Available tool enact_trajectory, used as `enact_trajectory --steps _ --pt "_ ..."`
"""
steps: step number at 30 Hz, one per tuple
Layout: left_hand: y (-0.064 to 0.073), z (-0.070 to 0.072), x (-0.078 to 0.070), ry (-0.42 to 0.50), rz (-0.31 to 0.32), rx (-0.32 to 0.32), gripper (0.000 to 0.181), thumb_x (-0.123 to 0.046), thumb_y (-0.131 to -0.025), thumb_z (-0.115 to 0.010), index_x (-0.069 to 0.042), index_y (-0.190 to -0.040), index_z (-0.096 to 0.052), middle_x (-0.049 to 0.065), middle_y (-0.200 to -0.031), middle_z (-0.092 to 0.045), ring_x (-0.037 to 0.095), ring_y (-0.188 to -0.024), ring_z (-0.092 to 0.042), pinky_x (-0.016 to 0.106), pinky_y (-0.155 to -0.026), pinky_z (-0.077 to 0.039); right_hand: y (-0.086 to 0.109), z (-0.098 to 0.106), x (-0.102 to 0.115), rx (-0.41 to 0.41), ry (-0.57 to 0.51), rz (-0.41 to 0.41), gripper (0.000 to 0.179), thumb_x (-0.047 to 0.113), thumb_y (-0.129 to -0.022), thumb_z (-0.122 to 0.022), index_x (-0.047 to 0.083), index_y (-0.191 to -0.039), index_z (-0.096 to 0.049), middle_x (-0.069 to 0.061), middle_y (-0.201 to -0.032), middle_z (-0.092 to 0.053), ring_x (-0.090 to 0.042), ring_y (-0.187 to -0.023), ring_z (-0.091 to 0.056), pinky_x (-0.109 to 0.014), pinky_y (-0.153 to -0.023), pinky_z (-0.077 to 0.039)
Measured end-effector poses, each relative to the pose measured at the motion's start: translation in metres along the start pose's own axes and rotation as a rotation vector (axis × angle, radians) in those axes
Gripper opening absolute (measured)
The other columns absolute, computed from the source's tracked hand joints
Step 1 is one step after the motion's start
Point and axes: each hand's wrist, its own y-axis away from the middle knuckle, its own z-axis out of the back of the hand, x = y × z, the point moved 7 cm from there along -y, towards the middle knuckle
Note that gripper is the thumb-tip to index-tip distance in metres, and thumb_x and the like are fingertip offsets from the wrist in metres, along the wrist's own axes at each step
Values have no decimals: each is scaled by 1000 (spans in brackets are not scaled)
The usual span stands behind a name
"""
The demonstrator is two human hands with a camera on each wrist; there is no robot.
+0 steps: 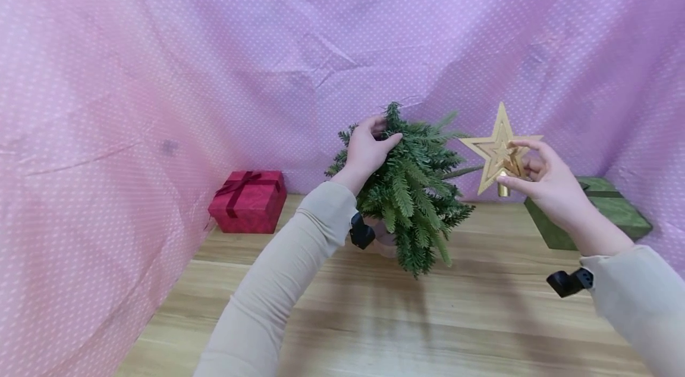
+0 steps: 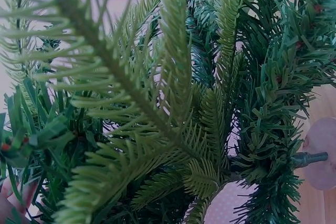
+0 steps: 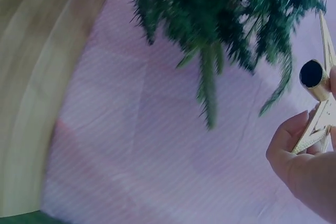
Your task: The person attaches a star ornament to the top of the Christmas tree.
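Observation:
A small artificial Christmas tree (image 1: 412,187) with green needled branches stands mid-table in the head view. My left hand (image 1: 369,148) is at its upper part, fingers and thumb curled about the foliage just below the tip. Branches fill the left wrist view and mostly hide the fingertips (image 2: 18,200) at its lower left. Right of the tree, my right hand (image 1: 551,187) pinches a gold star tree topper (image 1: 489,148), held upright with its short tube downward. From the right wrist, the tube's open dark end (image 3: 313,74) shows, apart from the branches.
A red gift box (image 1: 251,204) with a dark ribbon sits on the wooden table (image 1: 396,329) at the left. On the right, behind my right hand, is a green gift box (image 1: 615,216). Pink dotted cloth (image 1: 299,38) hangs around the back and sides.

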Motion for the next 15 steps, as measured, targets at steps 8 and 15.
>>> enact_trajectory --steps 8,15 --pt "0 1 0 1 -4 -2 51 -29 -90 -66 -14 -137 -50 4 -133 -55 20 -126 -48 36 -101 -43 -19 -23 30 -29 -116 47 60 2 -86 -68 29 -130 -39 19 -88 -61 5 -84 -59 -11 -71 -48" --pt "-1 0 0 -1 -8 -4 51 -29 -90 -66 -13 -136 -51 4 -132 -56 20 -125 -49 35 -101 -43 -36 -38 53 -82 -217 1 61 4 -84 -70 24 -132 -37 11 -88 -60 1 -80 -61 -15 -69 -51"
